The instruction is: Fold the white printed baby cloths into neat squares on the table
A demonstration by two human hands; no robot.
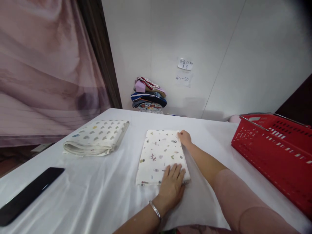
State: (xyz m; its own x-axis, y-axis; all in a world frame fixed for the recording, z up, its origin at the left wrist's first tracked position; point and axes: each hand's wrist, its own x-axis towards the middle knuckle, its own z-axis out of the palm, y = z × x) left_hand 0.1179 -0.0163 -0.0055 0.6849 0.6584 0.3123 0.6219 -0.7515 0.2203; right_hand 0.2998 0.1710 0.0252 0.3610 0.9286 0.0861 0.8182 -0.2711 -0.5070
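Observation:
A folded white cloth [159, 152] with small printed figures lies flat in the middle of the table. My left hand [172, 183], a silver bangle at its wrist, rests on the near right part of it with the fingers stretched out. At the far right corner, my right hand [185, 137] has its fingers curled and pinches the cloth's edge. To the left lies a second folded cloth [102, 135], white with grey mushroom-like shapes, which neither hand touches.
A white cover [109, 195] spreads over the table. On it are a dark phone-like slab [31, 193] at the left and a red basket [273, 162] at the right. Stacked fabrics [149, 95] stand beyond the far edge, by a wall with paper notes [185, 64]. A pink curtain [48, 65] hangs left.

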